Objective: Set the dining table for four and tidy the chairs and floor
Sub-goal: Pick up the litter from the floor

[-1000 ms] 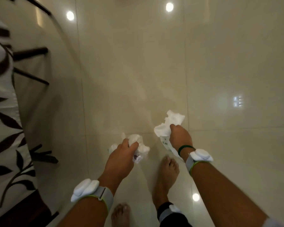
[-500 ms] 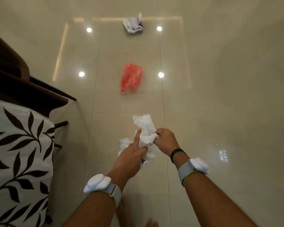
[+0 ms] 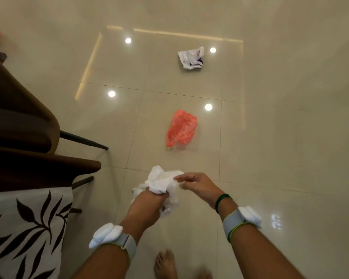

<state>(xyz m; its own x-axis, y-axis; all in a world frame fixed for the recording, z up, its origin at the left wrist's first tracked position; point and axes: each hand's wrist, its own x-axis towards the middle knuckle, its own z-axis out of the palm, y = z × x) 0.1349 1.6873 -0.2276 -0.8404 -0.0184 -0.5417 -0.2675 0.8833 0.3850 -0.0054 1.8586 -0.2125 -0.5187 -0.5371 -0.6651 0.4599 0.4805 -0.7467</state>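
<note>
Two bags (image 3: 181, 127) (image 3: 190, 58) litter glossy tiles (image 3: 270, 137); left hand (image 3: 147, 204) grips, right hand (image 3: 197, 184) pinches crumpled tissue (image 3: 161, 180).

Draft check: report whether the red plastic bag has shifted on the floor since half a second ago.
No. The red plastic bag lies inside the same floor tile, between the same grout lines; only the view changed.
</note>
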